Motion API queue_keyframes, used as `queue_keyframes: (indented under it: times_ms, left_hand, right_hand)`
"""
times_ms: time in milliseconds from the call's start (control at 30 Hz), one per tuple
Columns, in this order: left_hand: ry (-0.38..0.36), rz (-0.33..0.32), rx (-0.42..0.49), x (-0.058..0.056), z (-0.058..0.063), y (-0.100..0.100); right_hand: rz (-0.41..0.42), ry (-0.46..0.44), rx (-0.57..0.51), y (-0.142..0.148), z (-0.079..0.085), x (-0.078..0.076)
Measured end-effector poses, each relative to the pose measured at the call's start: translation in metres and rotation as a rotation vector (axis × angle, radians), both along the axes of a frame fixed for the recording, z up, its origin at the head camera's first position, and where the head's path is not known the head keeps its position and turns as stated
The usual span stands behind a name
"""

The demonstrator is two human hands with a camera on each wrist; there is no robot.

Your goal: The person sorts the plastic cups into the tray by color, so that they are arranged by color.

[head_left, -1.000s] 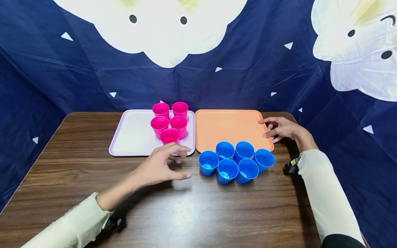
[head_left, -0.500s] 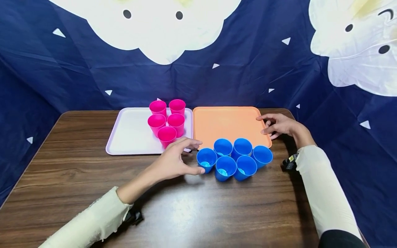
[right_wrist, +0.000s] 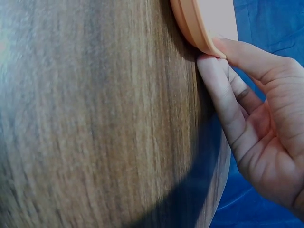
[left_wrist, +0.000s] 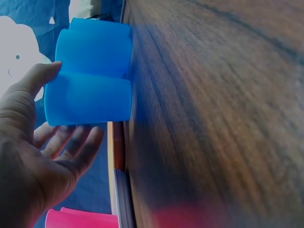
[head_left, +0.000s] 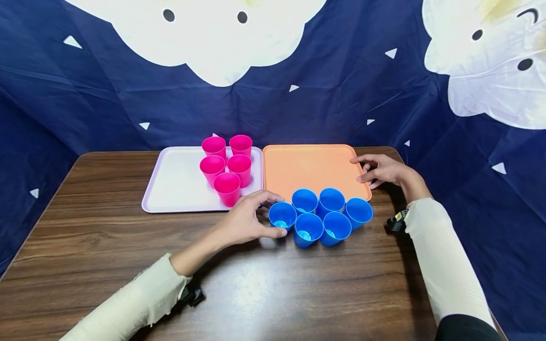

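Note:
The left hand [head_left: 243, 222] is around the leftmost blue cup [head_left: 281, 220], thumb on its near side and fingers curving behind it. In the left wrist view, the thumb [left_wrist: 40, 76] overlaps that blue cup [left_wrist: 90, 99] near its rim, with the other fingertips right at its side. It stands upright with several other blue cups [head_left: 336, 232], in front of an orange tray [head_left: 309, 166]. At the tray's right edge, the right hand [head_left: 386, 170] pinches the rim; its wrist view shows thumb and fingers meeting at the tray corner [right_wrist: 199, 38].
Several pink cups [head_left: 227, 189] stand upright on the right part of a white tray with a lilac rim [head_left: 170, 189], which sits beside the orange one. Both trays lie at the back of the wooden table [head_left: 106, 246]. A dark blue curtain [head_left: 192, 111] hangs behind.
The left hand has moved right from the table between the pink and blue cups to around the leftmost blue cup. The right hand keeps its hold on the tray rim. The view shifts slightly.

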State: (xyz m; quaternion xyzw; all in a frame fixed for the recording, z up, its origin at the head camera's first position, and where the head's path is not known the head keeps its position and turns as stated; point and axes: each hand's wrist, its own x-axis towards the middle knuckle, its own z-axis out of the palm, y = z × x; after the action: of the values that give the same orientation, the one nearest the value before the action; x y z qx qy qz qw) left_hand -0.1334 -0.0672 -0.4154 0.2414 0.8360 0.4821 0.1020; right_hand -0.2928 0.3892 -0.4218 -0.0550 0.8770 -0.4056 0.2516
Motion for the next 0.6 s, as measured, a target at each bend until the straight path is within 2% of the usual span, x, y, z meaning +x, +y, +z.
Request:
queue_keyframes:
  times_ms: [100, 200, 367, 600]
  left_hand:
    - [-0.01, 0.002, 0.019, 0.0, 0.001, -0.001]
    - [0.013, 0.017, -0.008, 0.002, 0.004, -0.003]
    - [0.049, 0.045, -0.058, 0.004, 0.02, -0.007]
    - [0.007, 0.111, -0.002, 0.003, 0.046, -0.009]
  right_hand:
    - [-0.002, 0.0, -0.002, 0.001, 0.0, -0.001]
    - [0.003, 0.001, -0.001, 0.0, 0.0, -0.001]
    - [0.011, -0.003, 0.0, 0.0, 0.001, -0.001]
    - [0.009, 0.001, 0.018, -0.001, 0.0, -0.002]
